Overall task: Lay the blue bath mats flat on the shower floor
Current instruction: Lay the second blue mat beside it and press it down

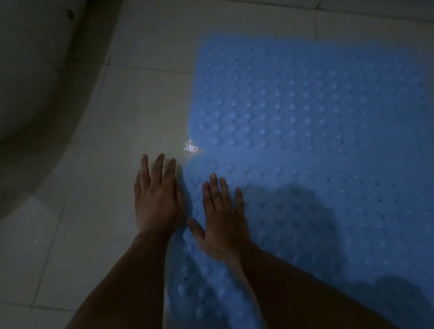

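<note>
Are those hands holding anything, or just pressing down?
Nothing is held. Both hands lie open, palms down: the right hand flat on the blue mat near its left edge, the left hand at that edge, mostly over the floor tiles.

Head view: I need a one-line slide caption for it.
Both hands, left and right, press blue bath mats flat onto the tiled floor.

two mats lie on the floor (pixel 90 251), the far mat (pixel 312 103) beyond the near mat (pixel 328 232), their edges meeting right of a wet spot (pixel 190 148). the left hand (pixel 157 199) rests on the floor at the near mat's left edge, the right hand (pixel 224 218) just beside it on that mat. a toilet (pixel 3 81) stands far left
</note>
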The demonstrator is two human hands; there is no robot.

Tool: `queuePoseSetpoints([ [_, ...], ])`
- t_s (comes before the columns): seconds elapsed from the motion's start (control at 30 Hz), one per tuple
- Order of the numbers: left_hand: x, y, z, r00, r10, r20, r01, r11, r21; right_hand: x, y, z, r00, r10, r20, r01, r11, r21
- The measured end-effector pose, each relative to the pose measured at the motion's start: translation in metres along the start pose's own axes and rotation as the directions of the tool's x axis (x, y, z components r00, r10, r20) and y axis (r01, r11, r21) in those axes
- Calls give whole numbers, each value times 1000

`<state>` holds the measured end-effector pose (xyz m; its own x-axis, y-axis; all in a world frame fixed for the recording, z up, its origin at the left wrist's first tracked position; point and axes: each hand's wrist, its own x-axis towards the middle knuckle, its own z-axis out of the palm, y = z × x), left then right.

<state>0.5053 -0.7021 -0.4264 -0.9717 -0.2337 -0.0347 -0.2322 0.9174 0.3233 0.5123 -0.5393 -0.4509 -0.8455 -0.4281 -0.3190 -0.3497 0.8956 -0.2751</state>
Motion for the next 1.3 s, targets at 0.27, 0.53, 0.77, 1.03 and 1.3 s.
queuePoseSetpoints([
  [0.27,-2,16,-4,997,60,-37,-60,998,17,39,15,-93,992,45,116,-67,978,196],
  [0.53,-45,40,54,974,184,135,-193,980,56,42,62,-99,989,58,-137,-10,944,329],
  [0.77,-49,41,64,984,122,130,-141,979,145,43,68,-73,957,59,-283,48,933,358],
  [1.03,-47,45,54,973,96,211,-114,991,76,24,70,-79,979,45,-198,17,954,300],
  [1.3,-28,51,8,999,40,16,-39,997,-73,9,80,-102,980,89,-178,-31,952,306],
])
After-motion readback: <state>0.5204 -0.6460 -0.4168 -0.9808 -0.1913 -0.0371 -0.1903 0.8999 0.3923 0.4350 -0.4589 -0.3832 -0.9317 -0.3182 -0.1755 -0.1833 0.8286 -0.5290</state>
